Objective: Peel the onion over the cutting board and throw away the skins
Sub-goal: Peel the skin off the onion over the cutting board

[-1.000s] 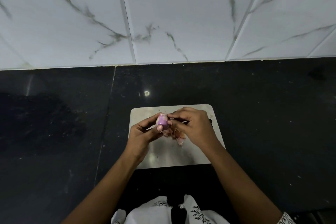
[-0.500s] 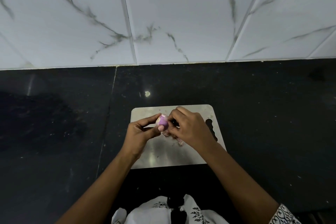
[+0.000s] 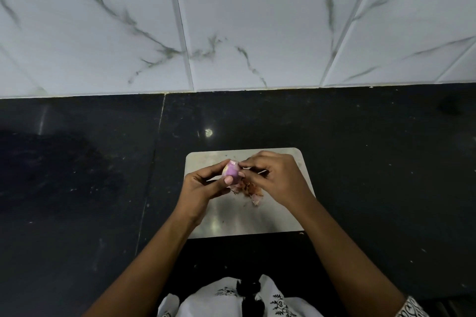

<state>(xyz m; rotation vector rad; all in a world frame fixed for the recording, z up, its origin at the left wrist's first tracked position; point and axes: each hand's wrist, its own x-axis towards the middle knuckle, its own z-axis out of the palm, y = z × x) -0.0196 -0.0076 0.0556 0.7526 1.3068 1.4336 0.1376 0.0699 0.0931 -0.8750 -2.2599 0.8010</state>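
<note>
Black polished stone bench (image 3: 77, 188) lies open either side of my pale rectangular cutting board (image 3: 231, 219) — room to pass. Ahead, the white veined tile wall (image 3: 257, 33) blocks reach — papery reddish onion skins (image 3: 247, 187) litter mid-board.

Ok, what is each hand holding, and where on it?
The left hand holds the onion by its sides, between thumb and fingers. The right hand pinches the onion at its top end.

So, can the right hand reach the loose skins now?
Probably yes: the right hand is directly beside the reddish-brown onion skins on the pale cutting board, nothing between, though it pinches the small purple onion.
</note>
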